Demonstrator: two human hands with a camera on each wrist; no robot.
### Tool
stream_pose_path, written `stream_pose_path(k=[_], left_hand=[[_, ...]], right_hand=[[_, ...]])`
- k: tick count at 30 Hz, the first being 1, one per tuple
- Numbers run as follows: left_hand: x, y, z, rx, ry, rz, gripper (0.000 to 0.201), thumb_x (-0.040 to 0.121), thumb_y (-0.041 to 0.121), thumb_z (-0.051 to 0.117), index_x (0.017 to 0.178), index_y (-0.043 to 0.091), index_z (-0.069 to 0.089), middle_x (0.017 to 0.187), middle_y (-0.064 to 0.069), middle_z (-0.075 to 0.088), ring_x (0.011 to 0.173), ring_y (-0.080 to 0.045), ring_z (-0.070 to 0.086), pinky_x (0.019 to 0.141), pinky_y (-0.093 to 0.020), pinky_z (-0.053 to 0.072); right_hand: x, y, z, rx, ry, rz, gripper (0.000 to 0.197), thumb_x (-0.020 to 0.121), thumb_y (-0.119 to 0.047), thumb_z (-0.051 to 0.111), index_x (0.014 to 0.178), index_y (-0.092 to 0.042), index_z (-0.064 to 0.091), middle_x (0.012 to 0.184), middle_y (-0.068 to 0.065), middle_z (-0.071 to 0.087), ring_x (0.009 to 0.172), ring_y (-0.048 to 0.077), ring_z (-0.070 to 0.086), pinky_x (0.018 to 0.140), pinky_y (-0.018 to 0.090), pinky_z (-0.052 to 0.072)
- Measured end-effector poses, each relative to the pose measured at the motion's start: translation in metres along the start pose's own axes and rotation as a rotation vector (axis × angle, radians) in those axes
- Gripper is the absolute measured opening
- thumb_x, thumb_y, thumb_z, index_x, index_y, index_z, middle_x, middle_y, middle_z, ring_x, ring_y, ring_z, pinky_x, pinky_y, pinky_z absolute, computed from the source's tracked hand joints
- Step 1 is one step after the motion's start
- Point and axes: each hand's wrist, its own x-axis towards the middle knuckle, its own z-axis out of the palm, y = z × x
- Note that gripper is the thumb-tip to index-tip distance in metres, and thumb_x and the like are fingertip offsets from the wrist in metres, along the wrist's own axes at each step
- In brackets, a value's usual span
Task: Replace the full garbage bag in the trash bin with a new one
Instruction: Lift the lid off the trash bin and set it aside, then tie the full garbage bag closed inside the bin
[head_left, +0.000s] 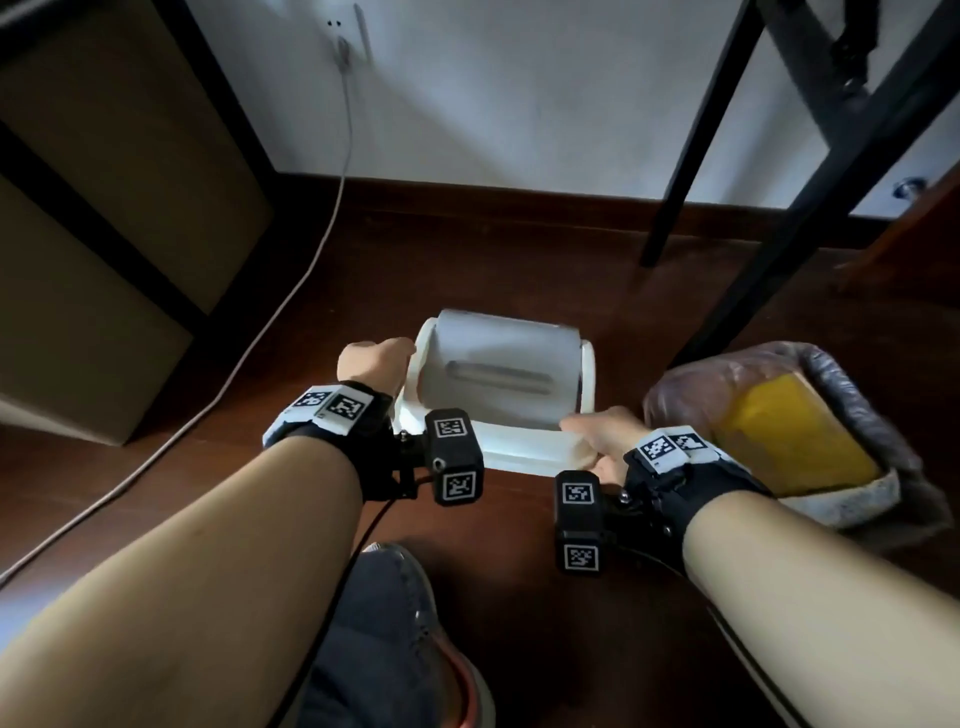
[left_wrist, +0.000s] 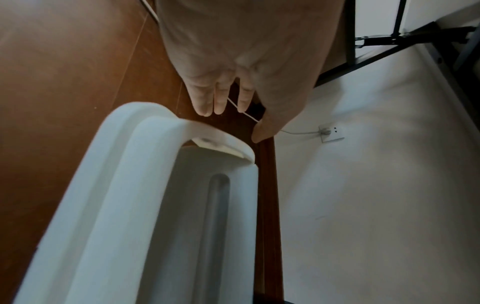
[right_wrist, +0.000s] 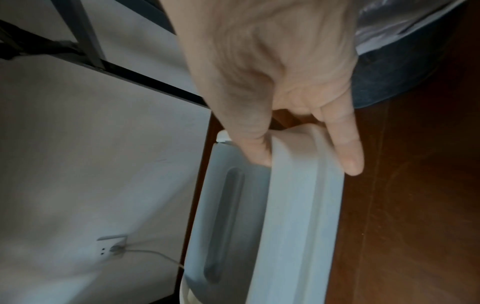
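Note:
A white trash bin (head_left: 524, 453) stands on the dark wood floor, its lid (head_left: 506, 338) tipped up at the back and a grey slot showing inside. My right hand (head_left: 597, 436) pinches the bin's near right rim (right_wrist: 293, 185), thumb inside and a finger (right_wrist: 346, 148) down the outside. My left hand (head_left: 371, 358) is at the bin's left side; in the left wrist view its fingers (left_wrist: 221, 98) are straight, just past the rim's corner (left_wrist: 161, 123), holding nothing. The full bag (head_left: 779, 431), translucent with something yellow inside, lies on the floor to the right.
Black table legs (head_left: 675, 171) stand behind and to the right of the bin. A white cable (head_left: 322, 228) runs from a wall socket (left_wrist: 330, 131) across the floor at left. A brown cabinet (head_left: 104, 208) stands at left. My shoe (head_left: 405, 639) is near the bottom.

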Motion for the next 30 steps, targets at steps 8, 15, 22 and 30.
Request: stream_pose_path(k=[8,15,22,30], left_hand=[[0.026,-0.027,0.010,-0.135,-0.252,-0.260,0.009,0.092,0.013,0.054,0.086,0.006,0.053,0.086,-0.009,0.057,0.070,-0.022,0.057,0.057,-0.031,0.048],[0.035,-0.048,0.020,-0.086,-0.352,-0.304,0.014,0.096,0.015,0.051,0.083,0.009,0.052,0.089,-0.010,0.060,0.069,-0.021,0.058,0.054,-0.029,0.050],[0.037,-0.056,0.021,-0.085,-0.382,-0.345,0.014,0.095,0.016,0.054,0.084,0.008,0.052,0.088,-0.011,0.061,0.070,-0.023,0.060,0.056,-0.030,0.052],[0.009,-0.049,0.033,-0.055,-0.426,-0.323,0.011,0.095,0.016,0.056,0.094,0.005,0.057,0.106,-0.016,0.062,0.080,-0.027,0.062,0.059,-0.037,0.049]], right_hand=[[0.048,0.014,0.017,-0.033,0.091,0.069,0.024,0.087,-0.011,0.058,0.066,-0.008,0.048,0.067,0.006,0.046,0.059,0.024,0.049,0.056,0.031,0.043],[0.061,0.023,0.026,-0.036,-0.068,0.116,0.029,0.096,-0.019,0.053,0.071,-0.022,0.037,0.079,-0.001,0.041,0.066,0.015,0.046,0.051,0.028,0.049],[0.062,0.027,0.025,-0.060,-0.081,0.104,0.016,0.097,-0.013,0.050,0.082,-0.015,0.048,0.084,0.000,0.047,0.066,0.011,0.046,0.061,0.024,0.046],[0.025,0.016,0.018,0.211,-0.190,0.092,0.047,0.099,-0.006,0.045,0.138,0.018,0.034,0.128,0.043,0.047,0.110,0.052,0.055,0.071,0.036,0.059]])
